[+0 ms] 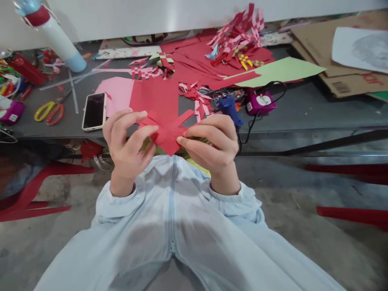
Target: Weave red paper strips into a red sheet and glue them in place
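Observation:
Between both hands, just off the table's front edge, is a red woven paper piece (168, 138) with folded strips and a point facing me. My left hand (129, 141) pinches its left side, thumb underneath and fingers along the upper strips. On the other side, my right hand (212, 139) grips the right edge between thumb and fingertips. Behind the piece lies a red paper sheet (156, 95), overlapping a pink sheet (117, 95). A white-framed phone (94, 112) lies left of my left hand.
Scissors (50, 112) and a bottle (60, 40) are at the left. Beyond my right hand are a blue glue gun (229, 108), a purple box (261, 102) with a black cable, and red paper scraps (197, 97). Cardboard (321, 52) lies far right; red stools stand below.

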`<state>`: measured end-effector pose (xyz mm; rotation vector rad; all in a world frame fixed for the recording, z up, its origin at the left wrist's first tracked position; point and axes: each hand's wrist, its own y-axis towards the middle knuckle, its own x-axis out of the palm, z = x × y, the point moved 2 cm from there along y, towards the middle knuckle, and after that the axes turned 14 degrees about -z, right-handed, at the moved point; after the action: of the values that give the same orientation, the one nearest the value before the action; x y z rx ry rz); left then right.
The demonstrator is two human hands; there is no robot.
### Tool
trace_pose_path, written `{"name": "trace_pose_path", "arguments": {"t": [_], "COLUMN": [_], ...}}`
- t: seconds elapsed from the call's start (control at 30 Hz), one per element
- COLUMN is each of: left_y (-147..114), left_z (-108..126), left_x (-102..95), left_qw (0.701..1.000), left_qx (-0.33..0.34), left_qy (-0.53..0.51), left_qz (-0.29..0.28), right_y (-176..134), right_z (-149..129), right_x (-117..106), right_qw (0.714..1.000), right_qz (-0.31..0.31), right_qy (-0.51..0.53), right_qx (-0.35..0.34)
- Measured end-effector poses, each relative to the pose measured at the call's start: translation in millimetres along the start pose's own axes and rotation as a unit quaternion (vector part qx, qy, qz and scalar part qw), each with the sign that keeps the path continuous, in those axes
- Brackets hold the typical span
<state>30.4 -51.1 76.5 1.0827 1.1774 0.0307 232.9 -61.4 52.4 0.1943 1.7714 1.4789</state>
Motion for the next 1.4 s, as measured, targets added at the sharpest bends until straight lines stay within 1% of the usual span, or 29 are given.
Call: {"name": "trace_pose_path", "arguments": {"t": [0.07, 0.1, 0.17, 0.23, 0.3, 0.4, 0.5, 0.6, 0.7, 0.83, 0.93, 1.07, 1.3, 1.4], "left_y": [0.1, -0.1, -0.6, -1.4, -2.2, -2.7, -2.1, -0.5, 2.3, 6.3, 8.1, 10.3, 12.9, 10.5], "left_z": [1.2, 1.3, 0.0, -2.0, -3.7, -5.3, -5.5, -2.9, 0.3, 1.7, 1.1, 0.2, 2.0, 0.1], "left_x": [0.6, 1.6, 4.6, 7.2, 8.4, 9.7, 13.0, 17.5, 21.4, 25.5, 28.7, 32.5, 34.9, 36.7], "left_qw": [0.999, 0.999, 0.998, 0.997, 0.997, 0.995, 0.991, 0.987, 0.985, 0.984, 0.982, 0.979, 0.978, 0.980], "left_qx": [0.043, 0.054, 0.049, 0.042, 0.055, 0.082, 0.079, 0.081, 0.100, 0.118, 0.115, 0.090, 0.098, 0.072], "left_qy": [-0.006, -0.006, -0.001, 0.002, -0.010, -0.046, -0.103, -0.126, -0.127, -0.122, -0.133, -0.167, -0.165, -0.165], "left_qz": [0.002, -0.004, -0.036, -0.059, -0.047, -0.024, -0.043, -0.063, -0.057, -0.048, -0.062, -0.070, -0.081, -0.085], "right_y": [-3.1, -4.6, -6.8, -7.7, -7.4, -6.4, -5.5, -4.7, -4.5, -5.4, -7.4, -9.8, -7.3, -7.6], "right_z": [2.0, 2.9, 4.0, 3.9, 3.2, 2.5, 3.0, 4.5, 6.9, 11.2, 15.8, 20.5, 21.5, 21.9], "right_x": [1.8, 2.5, 2.9, 2.9, 3.1, 5.1, 7.5, 9.2, 9.0, 5.0, 3.6, 3.0, -1.3, -0.8], "right_qw": [0.999, 0.998, 0.997, 0.997, 0.997, 0.997, 0.997, 0.996, 0.993, 0.992, 0.989, 0.986, 0.990, 0.989], "right_qz": [-0.032, -0.047, -0.061, -0.056, -0.048, -0.053, -0.054, -0.070, -0.105, -0.108, -0.122, -0.138, -0.115, -0.117], "right_qy": [0.005, 0.010, 0.023, 0.024, 0.016, 0.015, 0.030, 0.040, 0.030, 0.031, 0.039, 0.045, 0.043, 0.050], "right_qx": [0.025, 0.037, 0.050, 0.052, 0.050, 0.050, 0.048, 0.037, 0.047, 0.061, 0.073, 0.084, 0.075, 0.079]}}
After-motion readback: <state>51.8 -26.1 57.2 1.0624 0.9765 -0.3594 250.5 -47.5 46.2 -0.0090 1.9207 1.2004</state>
